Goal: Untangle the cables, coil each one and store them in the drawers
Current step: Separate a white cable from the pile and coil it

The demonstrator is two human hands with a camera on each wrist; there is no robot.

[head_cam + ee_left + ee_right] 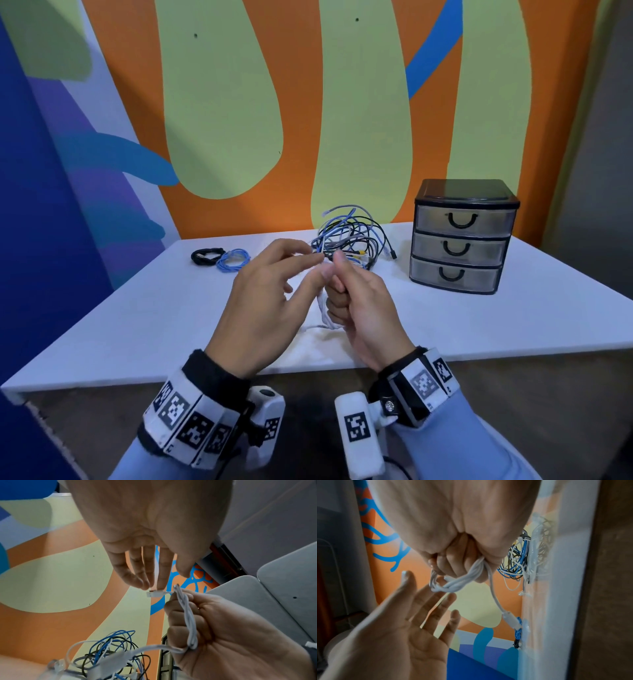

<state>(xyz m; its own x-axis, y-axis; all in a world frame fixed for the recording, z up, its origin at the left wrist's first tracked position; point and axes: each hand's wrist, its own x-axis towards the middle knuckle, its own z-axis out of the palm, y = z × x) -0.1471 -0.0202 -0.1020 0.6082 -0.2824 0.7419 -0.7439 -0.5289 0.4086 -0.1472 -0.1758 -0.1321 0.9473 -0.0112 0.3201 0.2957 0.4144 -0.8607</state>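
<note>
The right hand (363,308) is fisted around a bundle of white cable (187,616), its loops twisted together and running through the curled fingers. One strand leaves the fist and drops to the table (137,325), ending in a white block-shaped plug (511,619). The bundle's other end, a small white connector (154,593), sticks out at the top of the fist.

The left hand (274,301) sits at 9 o'clock from the right, nearly against it, with fingers straight and spread. Its fingertips (161,586) meet the connector from above; whether they pinch it or only touch it is hard to tell in the wrist view, though it looks like a light touch.

Beyond the hands, at 12 o'clock, lies the tangle (352,236) of blue, black, grey and white cables, heaped on the table. At 10 o'clock from the hands two finished coils lie side by side, touching: a black coil (205,256) and a blue coil (233,260) to its right. At 2 o'clock stands the drawer unit (462,236), black-framed with three clear drawers, all pushed in. A painted wall (222,120) in orange, green and blue rises behind the table.
</note>
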